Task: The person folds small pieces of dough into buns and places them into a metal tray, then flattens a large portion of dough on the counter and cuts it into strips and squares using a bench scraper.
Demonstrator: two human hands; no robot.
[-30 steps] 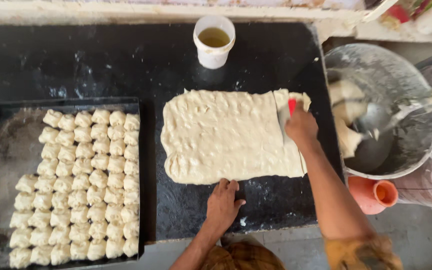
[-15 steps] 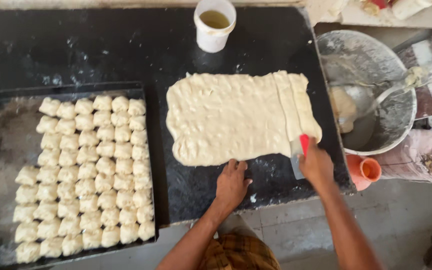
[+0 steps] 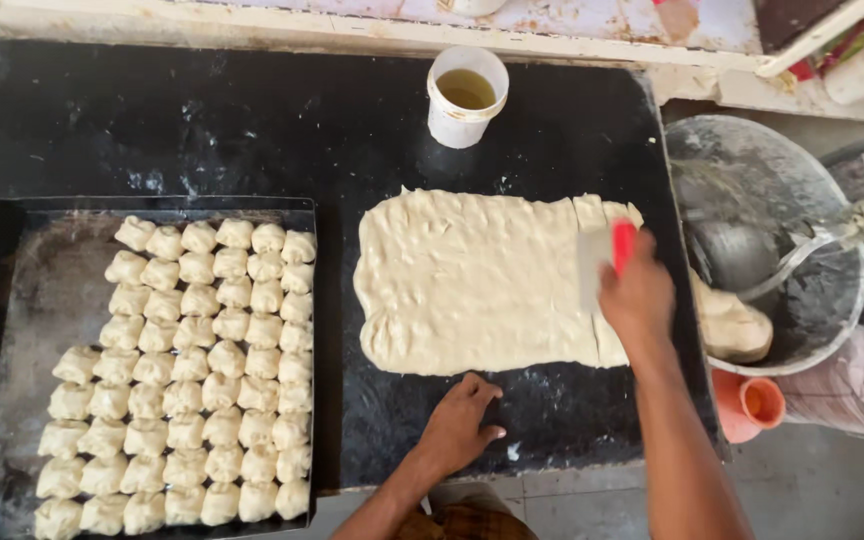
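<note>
A flat sheet of pale dough [image 3: 472, 285] lies on the black counter [image 3: 252, 130]. My right hand [image 3: 637, 295] grips a dough scraper [image 3: 602, 260] with a red handle, its blade standing in the sheet near the right edge, where a narrow strip is cut off. My left hand [image 3: 462, 420] rests palm down on the counter just below the sheet, holding nothing. Left of the sheet, a black baking tray [image 3: 12, 290] carries several rows of small cut dough pieces [image 3: 192, 370].
A white cup of yellowish oil [image 3: 465, 95] stands behind the dough. A grey metal bowl [image 3: 782, 190] with a ladle and a lump of dough sits to the right, off the counter. An orange cup [image 3: 752, 405] lies below it.
My right hand has carried the scraper from the near end of the dough's right edge back up to the far part. My left hand has stayed on the counter.
</note>
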